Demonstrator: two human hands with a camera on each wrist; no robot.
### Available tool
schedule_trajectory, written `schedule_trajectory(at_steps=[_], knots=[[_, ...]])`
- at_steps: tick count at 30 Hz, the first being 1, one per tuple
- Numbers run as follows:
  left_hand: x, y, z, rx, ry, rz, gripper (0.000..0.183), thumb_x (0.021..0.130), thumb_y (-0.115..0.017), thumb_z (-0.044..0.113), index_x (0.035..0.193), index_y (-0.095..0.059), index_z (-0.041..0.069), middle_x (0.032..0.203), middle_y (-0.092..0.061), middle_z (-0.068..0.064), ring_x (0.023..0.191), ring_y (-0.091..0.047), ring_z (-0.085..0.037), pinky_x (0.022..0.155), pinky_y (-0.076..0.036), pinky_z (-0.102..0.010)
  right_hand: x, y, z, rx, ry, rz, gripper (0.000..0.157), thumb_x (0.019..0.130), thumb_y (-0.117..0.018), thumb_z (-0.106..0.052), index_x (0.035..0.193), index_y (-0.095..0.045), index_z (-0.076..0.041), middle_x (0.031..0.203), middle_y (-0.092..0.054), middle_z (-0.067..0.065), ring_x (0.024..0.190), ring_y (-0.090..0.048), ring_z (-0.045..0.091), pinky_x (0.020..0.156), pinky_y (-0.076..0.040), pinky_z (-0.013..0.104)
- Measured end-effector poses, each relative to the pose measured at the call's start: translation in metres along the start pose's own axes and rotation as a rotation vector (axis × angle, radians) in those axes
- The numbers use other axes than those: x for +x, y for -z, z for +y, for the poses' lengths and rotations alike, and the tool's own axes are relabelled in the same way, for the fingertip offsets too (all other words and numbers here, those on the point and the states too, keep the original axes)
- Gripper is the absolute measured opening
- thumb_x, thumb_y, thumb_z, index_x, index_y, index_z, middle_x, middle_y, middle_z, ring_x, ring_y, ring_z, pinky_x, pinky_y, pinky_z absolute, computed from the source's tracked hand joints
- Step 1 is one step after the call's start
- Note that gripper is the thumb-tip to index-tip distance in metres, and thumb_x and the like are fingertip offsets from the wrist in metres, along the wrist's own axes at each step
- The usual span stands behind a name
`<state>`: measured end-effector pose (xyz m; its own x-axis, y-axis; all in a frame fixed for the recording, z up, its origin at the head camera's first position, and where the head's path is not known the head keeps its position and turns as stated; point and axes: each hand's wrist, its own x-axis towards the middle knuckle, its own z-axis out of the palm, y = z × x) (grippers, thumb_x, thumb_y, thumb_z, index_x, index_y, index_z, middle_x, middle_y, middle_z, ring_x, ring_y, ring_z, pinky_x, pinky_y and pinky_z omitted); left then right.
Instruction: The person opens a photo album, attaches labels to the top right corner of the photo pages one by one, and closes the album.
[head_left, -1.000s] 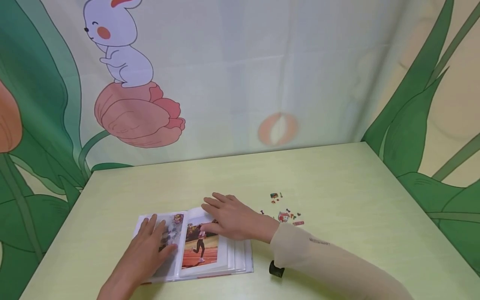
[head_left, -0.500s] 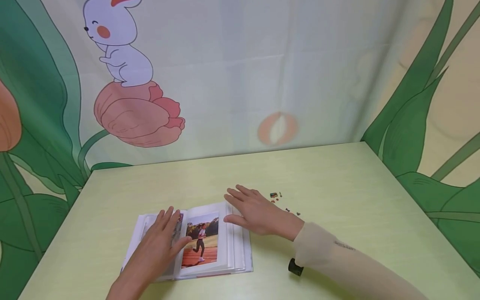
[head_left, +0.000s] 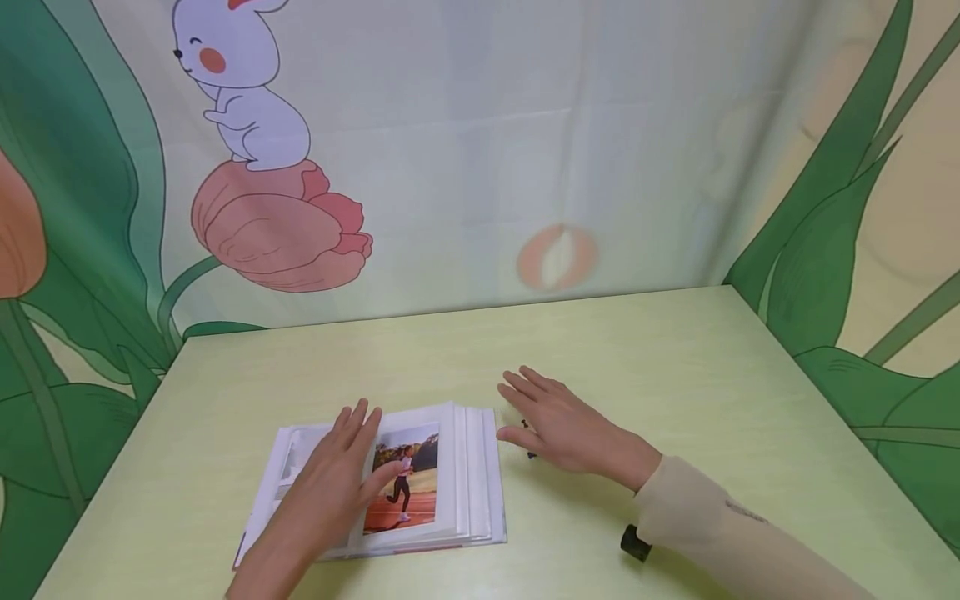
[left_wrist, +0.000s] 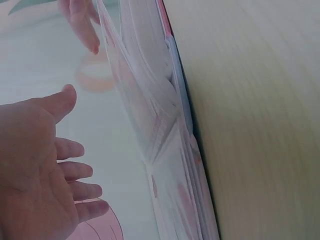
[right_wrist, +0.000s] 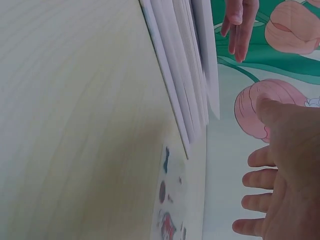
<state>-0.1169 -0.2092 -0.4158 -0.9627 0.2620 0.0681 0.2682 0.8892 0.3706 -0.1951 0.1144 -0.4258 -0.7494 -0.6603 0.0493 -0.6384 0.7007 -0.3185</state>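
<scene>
A photo album (head_left: 483, 500) lies spread on the table, with a photo (head_left: 416, 500) of a runner on a red track on its right page. My left hand (head_left: 330, 479) is held over the left page, fingers straight and thumb apart; the left wrist view shows a gap between this hand (left_wrist: 35, 170) and the pages (left_wrist: 140, 110). To the right of the album, my right hand (head_left: 573, 429) hovers with extended fingers and holds nothing. Beneath it lies a clear sheet of small stickers (right_wrist: 167, 220), largely hidden by the hand in the head view.
The light wooden table (head_left: 637, 350) reaches back to a pale curtain (head_left: 450, 167) printed with a rabbit and tulips. A small black device (head_left: 636, 543) sits under the right wrist, below the beige sleeve (head_left: 705, 508).
My right hand has moved right, off the album page to above the stickers, uncovering the runner photo. My left hand has shifted slightly right and away from me over the left page.
</scene>
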Motion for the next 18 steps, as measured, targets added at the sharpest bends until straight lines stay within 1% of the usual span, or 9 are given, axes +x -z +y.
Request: schedule_trajectory(at_steps=[3,7,10,13,16,18], knots=[[0.002,-0.001,0.003,-0.002,-0.020,0.008,0.080,0.103,-0.062,0.044,0.161,-0.030,0.000,0.168,-0.021,-0.024,0.154,-0.016,-0.046,0.120,-0.024,-0.063,-0.009,0.002,0.007,0.013,-0.016,0.000,0.074,0.107,-0.048,-0.054,0.158,-0.039,-0.001,0.166,-0.032,0.017,0.156,-0.018,0.037,0.124,-0.022,0.055],[0.005,-0.004,0.008,0.017,-0.059,0.019,0.077,0.104,-0.061,0.042,0.160,-0.032,-0.001,0.167,-0.024,-0.023,0.154,-0.017,-0.045,0.120,-0.024,-0.063,-0.019,0.004,0.016,0.018,-0.038,0.010,0.074,0.107,-0.048,-0.054,0.157,-0.040,0.000,0.165,-0.032,0.017,0.156,-0.018,0.038,0.122,-0.023,0.058],[0.007,-0.007,0.011,0.029,-0.089,0.032,0.076,0.104,-0.061,0.042,0.159,-0.034,-0.002,0.166,-0.027,-0.022,0.154,-0.019,-0.044,0.120,-0.025,-0.062,-0.024,0.004,0.024,0.015,-0.047,0.024,0.074,0.107,-0.047,-0.055,0.156,-0.042,0.000,0.165,-0.033,0.017,0.155,-0.020,0.039,0.122,-0.024,0.059],[0.010,-0.009,0.016,0.027,-0.113,0.044,0.075,0.103,-0.062,0.042,0.158,-0.036,-0.003,0.165,-0.029,-0.022,0.153,-0.021,-0.044,0.120,-0.026,-0.062,-0.030,0.004,0.030,0.005,-0.043,0.038,0.071,0.107,-0.048,-0.052,0.155,-0.044,0.000,0.164,-0.034,0.018,0.154,-0.022,0.040,0.122,-0.024,0.057],[0.012,-0.011,0.022,0.020,-0.127,0.040,0.075,0.103,-0.062,0.042,0.158,-0.037,-0.003,0.165,-0.030,-0.022,0.153,-0.021,-0.043,0.120,-0.025,-0.062,-0.034,0.005,0.034,-0.014,-0.030,0.053,0.067,0.108,-0.051,-0.047,0.153,-0.045,0.002,0.163,-0.036,0.020,0.154,-0.024,0.041,0.122,-0.025,0.057],[0.015,-0.012,0.026,0.014,-0.133,0.026,0.074,0.104,-0.061,0.042,0.158,-0.037,-0.003,0.165,-0.029,-0.022,0.154,-0.020,-0.043,0.120,-0.024,-0.062,-0.038,0.005,0.037,-0.029,-0.027,0.064,0.065,0.107,-0.054,-0.044,0.153,-0.047,0.002,0.162,-0.037,0.021,0.153,-0.025,0.041,0.121,-0.026,0.058]])
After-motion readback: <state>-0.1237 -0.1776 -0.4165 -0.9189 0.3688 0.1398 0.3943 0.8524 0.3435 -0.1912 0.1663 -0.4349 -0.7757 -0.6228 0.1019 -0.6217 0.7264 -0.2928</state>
